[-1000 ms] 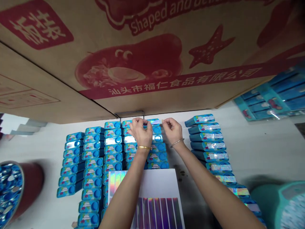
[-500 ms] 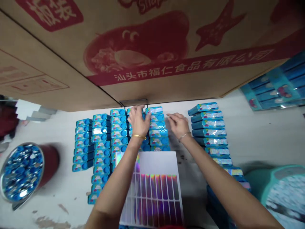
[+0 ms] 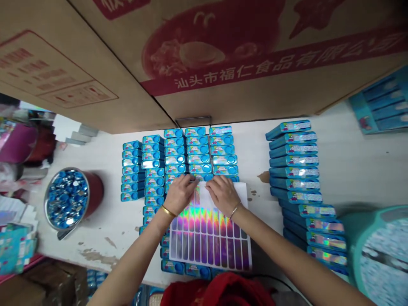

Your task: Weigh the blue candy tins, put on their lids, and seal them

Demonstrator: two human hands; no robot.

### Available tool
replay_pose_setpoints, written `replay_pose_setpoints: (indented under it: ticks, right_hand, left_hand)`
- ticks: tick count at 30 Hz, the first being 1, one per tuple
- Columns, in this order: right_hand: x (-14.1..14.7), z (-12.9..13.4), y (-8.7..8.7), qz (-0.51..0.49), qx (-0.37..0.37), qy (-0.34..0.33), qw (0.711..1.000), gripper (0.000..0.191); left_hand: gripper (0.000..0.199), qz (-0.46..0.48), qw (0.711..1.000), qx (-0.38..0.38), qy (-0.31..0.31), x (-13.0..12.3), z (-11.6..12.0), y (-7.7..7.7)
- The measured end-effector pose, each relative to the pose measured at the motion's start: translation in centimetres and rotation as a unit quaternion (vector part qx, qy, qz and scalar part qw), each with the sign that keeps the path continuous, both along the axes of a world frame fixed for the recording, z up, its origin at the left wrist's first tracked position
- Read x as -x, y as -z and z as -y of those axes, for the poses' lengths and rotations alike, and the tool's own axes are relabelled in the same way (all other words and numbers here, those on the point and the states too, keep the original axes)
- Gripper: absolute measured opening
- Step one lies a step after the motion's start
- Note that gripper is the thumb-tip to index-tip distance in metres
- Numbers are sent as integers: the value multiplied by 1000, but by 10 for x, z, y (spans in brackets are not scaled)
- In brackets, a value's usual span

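A white sheet of shiny rainbow sticker strips lies over rows of small blue boxes, its upper part mostly bare backing. At its upper edge my left hand has its fingers bent and closed, beside a strip in the top row. My right hand faces it across a narrow gap, fingers curled down on the bare backing near the same edge. The fingertips of both hands are partly hidden. The farthest box of the rightmost row carries a shiny strip; nearer ones show round recesses.
Large cardboard cartons wall off the back. To the right runs a column of blue boxes with shiny strips, beside a teal tub. A red metal pot of blue-and-silver pieces stands left. Packed blue boxes lie far right.
Both hands have drawn back from the far boxes to the sheet's upper edge and come closer together. The farthest box of the rightmost row stays in place. The camera view has shifted.
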State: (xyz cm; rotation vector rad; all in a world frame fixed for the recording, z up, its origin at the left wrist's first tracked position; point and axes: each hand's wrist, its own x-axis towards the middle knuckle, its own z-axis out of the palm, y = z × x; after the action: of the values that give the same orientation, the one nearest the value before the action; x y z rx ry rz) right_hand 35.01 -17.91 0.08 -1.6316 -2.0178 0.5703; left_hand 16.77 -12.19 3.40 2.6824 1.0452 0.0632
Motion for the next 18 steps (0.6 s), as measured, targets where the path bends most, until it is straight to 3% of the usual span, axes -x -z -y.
replay_pose_setpoints:
  ticks: [8, 12, 15, 18]
  right_hand:
    - [1, 1, -3, 11, 24, 13, 1000, 26]
    - [1, 1, -3, 20, 20, 9, 1000, 25]
    - [1, 2, -2, 26, 17, 4, 1000, 25]
    - [0, 2, -2, 31, 16, 4, 999, 27]
  left_hand:
    - [25, -12, 1000, 4, 1, 10, 26, -6]
    - [22, 38, 999, 19, -33, 12, 44, -12]
    - [31, 43, 996, -8, -79, 4, 37, -10]
    - [31, -1, 998, -19, -66, -6, 22, -3]
